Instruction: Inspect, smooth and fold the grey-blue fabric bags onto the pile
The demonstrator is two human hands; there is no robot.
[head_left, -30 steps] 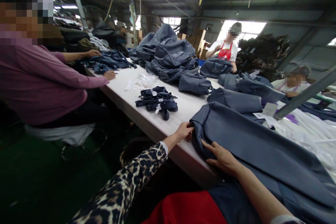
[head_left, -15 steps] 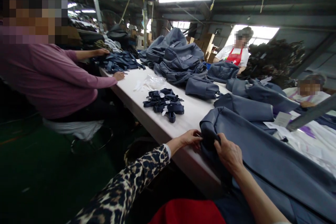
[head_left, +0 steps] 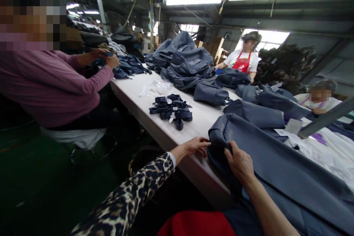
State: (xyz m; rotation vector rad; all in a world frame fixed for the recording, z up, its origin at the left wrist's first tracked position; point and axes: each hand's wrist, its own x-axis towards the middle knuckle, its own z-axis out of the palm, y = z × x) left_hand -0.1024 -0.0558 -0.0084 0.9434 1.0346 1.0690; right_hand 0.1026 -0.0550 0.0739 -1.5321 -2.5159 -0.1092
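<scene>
A long blue-grey bag (head_left: 282, 162) of smooth material lies over the table's front edge, its near end folded and gathered. My right hand (head_left: 240, 162) is closed on the fold at this end, thumb and fingers pinching the material. My left hand (head_left: 195, 146) is at the bag's left edge, fingers stretched out and fingertips at the material; whether they touch it is hard to see. Behind my left hand, a bundle of dark blue straps (head_left: 173, 110) with white tags lies on the white table (head_left: 193, 131).
More blue-grey bags (head_left: 185, 57) are heaped along the table. Clear plastic (head_left: 157, 87) lies by the straps. A person in a pink top (head_left: 55, 81) sits at left handling straps; a person in a red apron (head_left: 242, 62) stands behind the heap. A grey metal bar (head_left: 328, 118) slants at right.
My left fingers have loosened from a pinch and straightened at the bag's edge. My right hand keeps its grip. The person in pink has drawn both hands together, lifting a strap.
</scene>
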